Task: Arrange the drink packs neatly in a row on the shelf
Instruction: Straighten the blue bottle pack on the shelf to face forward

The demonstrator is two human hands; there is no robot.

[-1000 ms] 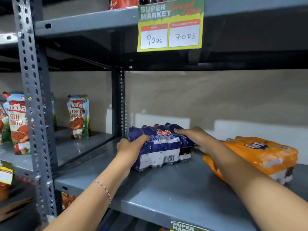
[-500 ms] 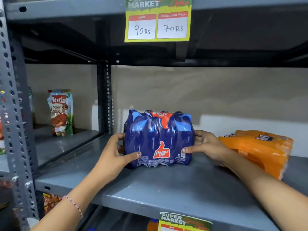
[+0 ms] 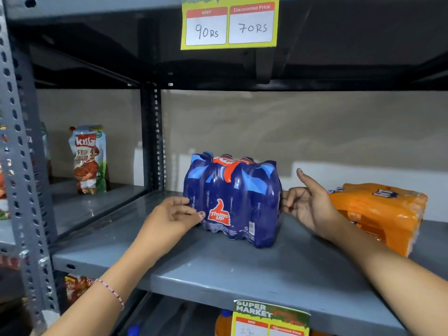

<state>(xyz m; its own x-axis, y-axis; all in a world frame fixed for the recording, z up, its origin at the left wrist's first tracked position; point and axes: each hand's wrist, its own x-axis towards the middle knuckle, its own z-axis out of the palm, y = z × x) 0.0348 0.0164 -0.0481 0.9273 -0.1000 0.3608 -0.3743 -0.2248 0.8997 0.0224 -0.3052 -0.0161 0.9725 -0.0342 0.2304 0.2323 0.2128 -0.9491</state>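
A blue shrink-wrapped drink pack (image 3: 232,200) with a red thumbs-up logo stands upright on the grey metal shelf (image 3: 242,270). My left hand (image 3: 173,215) rests against its left front corner, fingertips touching the wrap. My right hand (image 3: 306,202) is at the pack's right side with fingers spread and the thumb raised; only the fingertips touch the wrap. An orange drink pack (image 3: 380,212) lies on its side further right, behind my right forearm.
A perforated upright post (image 3: 154,137) bounds the shelf bay at the back left. A ketchup pouch (image 3: 88,158) stands on the neighbouring left shelf. A yellow price tag (image 3: 229,23) hangs from the shelf above. Another tag (image 3: 270,318) hangs on the front edge.
The blue pack went from lying flat to standing upright. Since then my right hand has opened, lifting its thumb off the pack, while my left hand stays at the left corner.
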